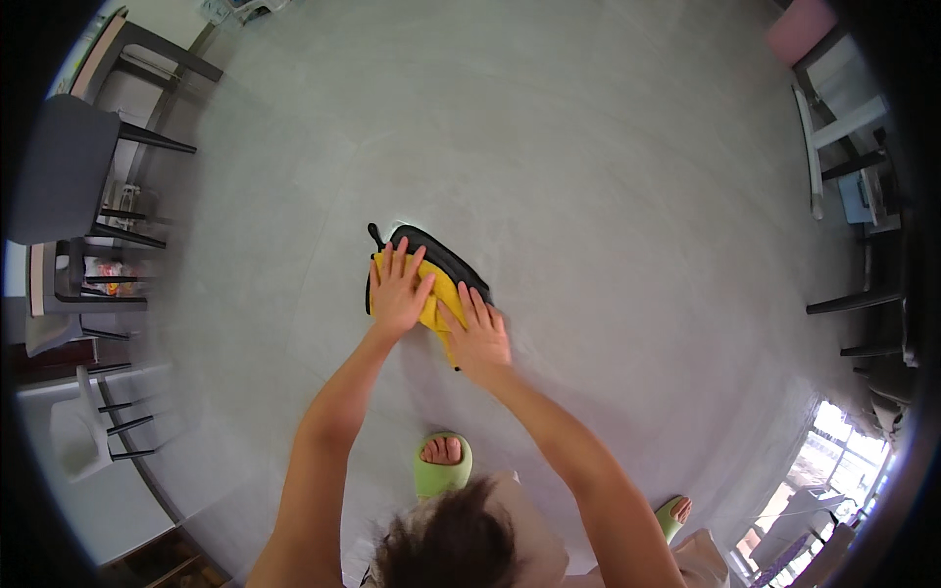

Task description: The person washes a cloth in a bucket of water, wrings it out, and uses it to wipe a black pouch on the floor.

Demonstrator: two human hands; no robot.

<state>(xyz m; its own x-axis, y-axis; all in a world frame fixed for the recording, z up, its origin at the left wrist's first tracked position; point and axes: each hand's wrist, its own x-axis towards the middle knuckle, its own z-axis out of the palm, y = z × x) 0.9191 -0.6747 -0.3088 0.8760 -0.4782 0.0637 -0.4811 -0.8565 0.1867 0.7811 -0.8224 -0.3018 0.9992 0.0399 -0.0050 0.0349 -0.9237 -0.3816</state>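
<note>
A folded microfiber cloth, yellow on one face and dark grey on the other (443,255), lies on the grey floor (588,206) in front of me. It has black edging and a small black hanging loop (375,235) at its upper left corner. My left hand (399,294) presses flat on the yellow side, fingers spread. Lower on the right part of the cloth rests my right hand (479,334), its fingers also apart and the palm down. A pale shiny patch (398,223) shows on the floor at the cloth's top edge.
Grey chair (62,173), white chair (81,434) and a dark table leg (169,55) line the left side. A white metal stand (812,154) and black furniture legs (853,300) stand right. Green slippers (443,470) are on my feet. Bright window (838,456) lower right.
</note>
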